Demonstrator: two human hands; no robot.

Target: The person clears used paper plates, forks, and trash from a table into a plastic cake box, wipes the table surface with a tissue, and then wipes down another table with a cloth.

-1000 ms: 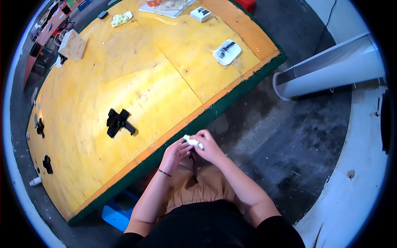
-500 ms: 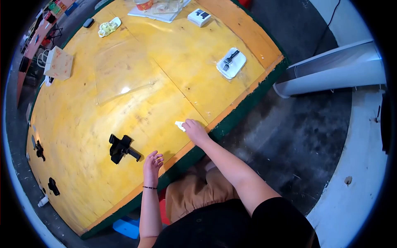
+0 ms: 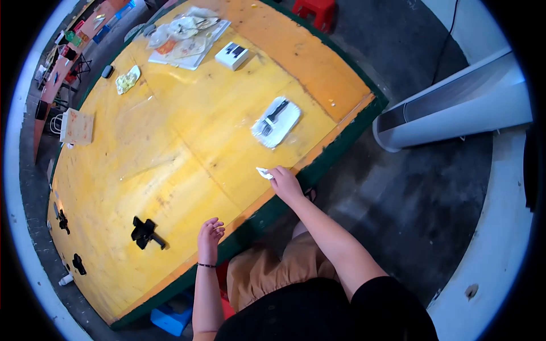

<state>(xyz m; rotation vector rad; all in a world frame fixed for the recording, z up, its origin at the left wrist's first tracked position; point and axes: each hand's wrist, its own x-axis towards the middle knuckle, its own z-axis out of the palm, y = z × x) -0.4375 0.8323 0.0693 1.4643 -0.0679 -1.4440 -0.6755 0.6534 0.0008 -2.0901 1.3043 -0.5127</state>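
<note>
My right hand (image 3: 284, 182) is closed on a small crumpled white tissue (image 3: 264, 173), over the yellow table (image 3: 187, 170) near its front edge. My left hand (image 3: 210, 234) is empty above that edge, its fingers apart and slightly curled. Beyond my right hand lies a white foam tray (image 3: 289, 120) with a black fork (image 3: 273, 116) on it. A black clamp-like device (image 3: 144, 232) rests to the left of my left hand.
At the back are a white box (image 3: 232, 55), plastic bags and wrappers (image 3: 185, 31) on a white board, and a crumpled pale green item (image 3: 128, 79). A paper bag (image 3: 77, 127) stands at the left. A white cylinder (image 3: 455, 102) lies beyond the right edge.
My hands have parted from in front of my body, and both are now at the table. The tissue moved with my right hand. The view has shifted.
</note>
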